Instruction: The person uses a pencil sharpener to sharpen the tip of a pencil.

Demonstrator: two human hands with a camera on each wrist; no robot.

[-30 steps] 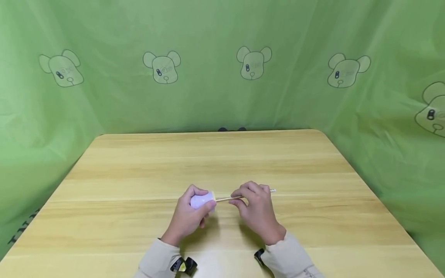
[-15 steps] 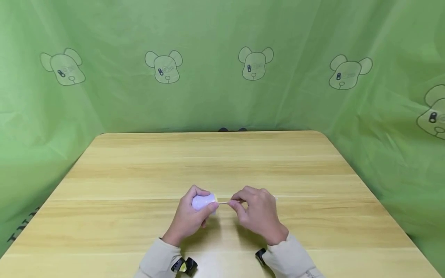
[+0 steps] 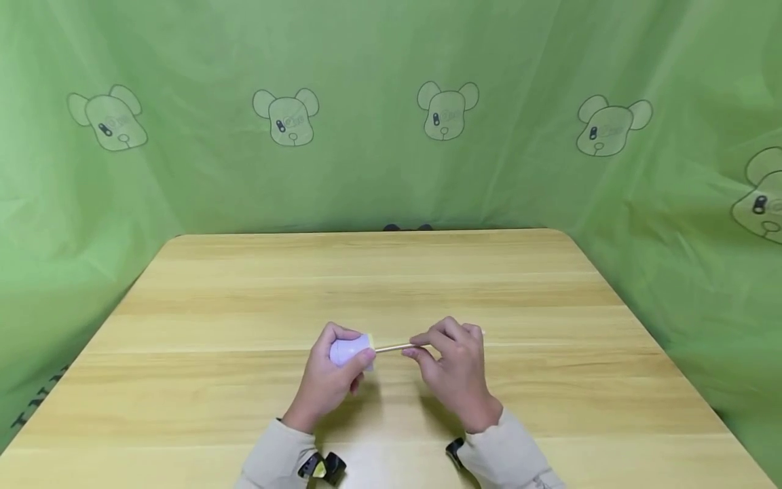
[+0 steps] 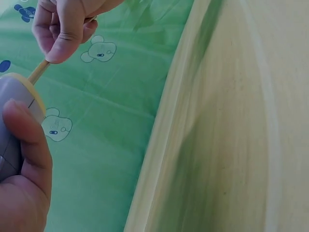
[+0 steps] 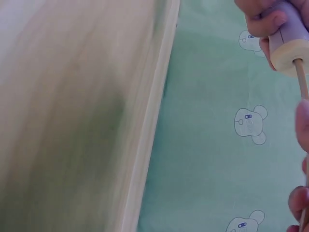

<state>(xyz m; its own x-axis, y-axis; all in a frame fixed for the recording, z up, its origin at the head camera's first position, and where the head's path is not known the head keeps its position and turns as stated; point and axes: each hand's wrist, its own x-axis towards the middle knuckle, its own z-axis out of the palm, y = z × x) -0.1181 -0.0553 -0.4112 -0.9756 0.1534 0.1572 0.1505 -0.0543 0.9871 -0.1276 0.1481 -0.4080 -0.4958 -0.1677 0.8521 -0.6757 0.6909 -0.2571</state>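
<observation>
My left hand (image 3: 324,384) grips a lavender pencil sharpener (image 3: 349,349), its thumb along the near side. The sharpener's pale yellow end (image 5: 286,57) faces right, and a round hole shows in it in the right wrist view. Into that hole runs a thin golden-brown pencil (image 3: 392,348), its front end hidden inside. My right hand (image 3: 457,372) pinches the pencil between thumb and fingers, a short way from the sharpener. The pencil's pale back end peeks out beyond the right knuckles. Both hands are held above the table, with shadows below them.
A light wood-grain table (image 3: 379,278) spreads beneath the hands. Green cloth (image 3: 366,183) printed with bear heads hangs behind it and at both sides. Dark straps (image 3: 322,467) sit at the sleeve cuffs.
Half a second ago the right fingers were closer to the sharpener; now more pencil shows between the hands. The right hand has rolled and risen slightly, while the left has shifted a little left.
</observation>
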